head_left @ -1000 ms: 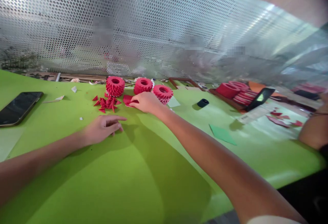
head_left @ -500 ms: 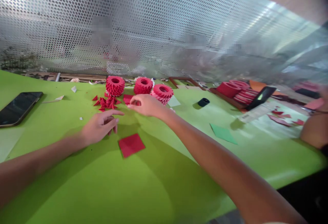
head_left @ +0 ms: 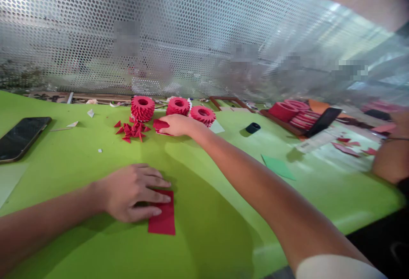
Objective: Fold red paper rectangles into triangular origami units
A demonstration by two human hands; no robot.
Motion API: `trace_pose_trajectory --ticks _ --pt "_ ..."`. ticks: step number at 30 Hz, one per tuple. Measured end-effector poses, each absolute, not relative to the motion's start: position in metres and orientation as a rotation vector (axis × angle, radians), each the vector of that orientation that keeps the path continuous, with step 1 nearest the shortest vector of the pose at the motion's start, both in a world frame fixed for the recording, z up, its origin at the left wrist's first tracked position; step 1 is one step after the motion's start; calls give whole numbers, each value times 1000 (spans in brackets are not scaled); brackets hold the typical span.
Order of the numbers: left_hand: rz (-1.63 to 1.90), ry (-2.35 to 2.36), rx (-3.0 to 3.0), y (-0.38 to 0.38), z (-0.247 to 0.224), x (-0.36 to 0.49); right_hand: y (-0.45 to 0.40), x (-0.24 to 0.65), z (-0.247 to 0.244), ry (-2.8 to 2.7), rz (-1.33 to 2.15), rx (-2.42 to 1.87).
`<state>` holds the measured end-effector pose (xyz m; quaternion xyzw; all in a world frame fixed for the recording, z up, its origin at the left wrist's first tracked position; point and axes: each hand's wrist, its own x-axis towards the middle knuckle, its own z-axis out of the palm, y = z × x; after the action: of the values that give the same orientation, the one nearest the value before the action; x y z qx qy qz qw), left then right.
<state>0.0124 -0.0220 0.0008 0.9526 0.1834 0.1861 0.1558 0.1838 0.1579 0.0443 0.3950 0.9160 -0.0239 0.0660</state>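
My left hand point(head_left: 136, 194) lies palm down on a red square of paper point(head_left: 163, 224), its fingers spread and pressing the sheet against the green table. Farther back, my right hand point(head_left: 179, 125) has its thumb and fingers around a small stack of red paper point(head_left: 159, 125); its palm hides part of the stack. Left of that stack is a loose pile of folded red paper triangles point(head_left: 132, 130). Behind stand three ring-shaped pieces built of folded red paper: a left ring point(head_left: 142, 110), a middle ring point(head_left: 177, 107) and a right ring point(head_left: 203, 116).
A phone point(head_left: 24, 138) lies at the left. On the right are a black cylinder point(head_left: 253, 128), a green paper sheet point(head_left: 278, 167) and a brown tray point(head_left: 283, 125) with red rings. Another person's arm point(head_left: 391, 155) rests at the right edge. Perforated sheeting point(head_left: 191, 36) rises behind.
My left hand has come down and toward me onto the red square, which now lies nearer and straighter. My right hand has closed in on the red stack.
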Motion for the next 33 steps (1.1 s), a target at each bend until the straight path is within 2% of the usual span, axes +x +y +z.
trace_pose_trajectory --ticks 18,33 --pt "548 541 2729 -16 -2 11 166 161 72 2521 -138 1146" --pt "614 527 2793 -12 -10 9 161 152 79 2413 -25 1044"
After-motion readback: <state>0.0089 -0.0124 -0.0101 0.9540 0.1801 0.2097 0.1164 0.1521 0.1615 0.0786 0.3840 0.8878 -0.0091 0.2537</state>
